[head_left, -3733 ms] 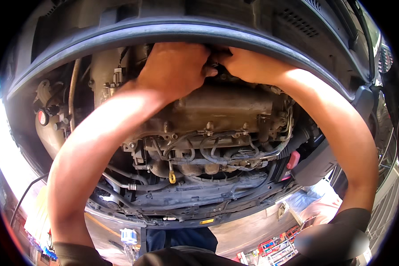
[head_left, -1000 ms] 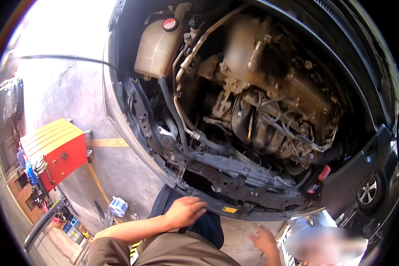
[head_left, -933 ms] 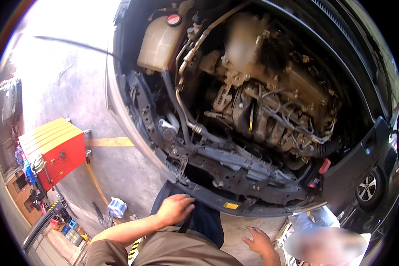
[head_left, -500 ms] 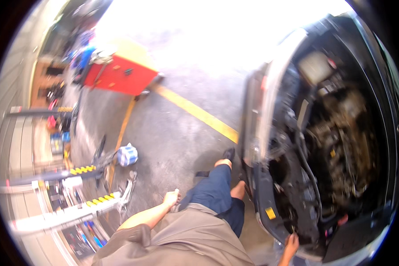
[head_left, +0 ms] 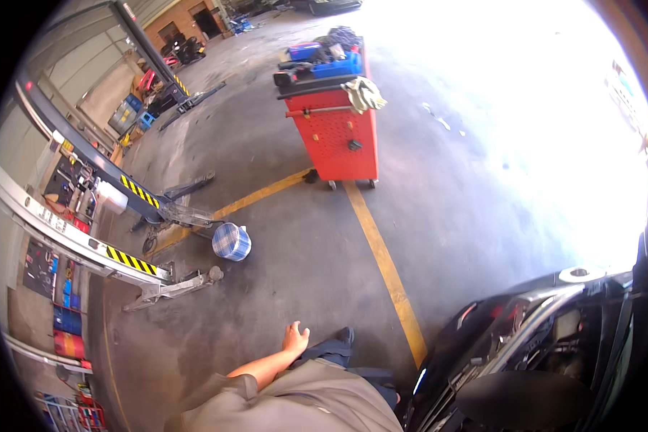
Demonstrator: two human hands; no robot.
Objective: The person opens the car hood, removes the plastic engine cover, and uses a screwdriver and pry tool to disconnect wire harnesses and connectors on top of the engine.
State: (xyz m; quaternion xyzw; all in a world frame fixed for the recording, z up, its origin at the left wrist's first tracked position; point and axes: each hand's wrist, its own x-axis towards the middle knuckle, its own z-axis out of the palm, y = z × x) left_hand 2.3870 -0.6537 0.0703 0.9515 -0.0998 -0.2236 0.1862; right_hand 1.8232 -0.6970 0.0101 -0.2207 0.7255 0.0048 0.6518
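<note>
My left hand (head_left: pixel 296 338) swings low beside my body with its fingers apart, holding nothing, above the concrete floor (head_left: pixel 270 313). My right hand is out of view. The dark car's open engine bay (head_left: pixel 554 338) is beside me at the lower right, most of it in shadow or blurred. Ahead stands a red tool trolley (head_left: pixel 342 144) on wheels, with blue cases (head_left: pixel 335 66) on top and a pale cloth (head_left: pixel 363 93) hung over its edge.
Lift posts (head_left: pixel 93 165) with striped markings rise at the left, their feet (head_left: pixel 176 288) reaching over the floor. A plaid drum-shaped object (head_left: pixel 230 241) sits near them. Tools and containers (head_left: pixel 68 317) line the wall. Yellow floor lines (head_left: pixel 385 266) run ahead. Bright glare fills the right.
My hands have left the engine bay. I have turned from the car toward the trolley: the car has moved to the lower right, and my right hand has left the view.
</note>
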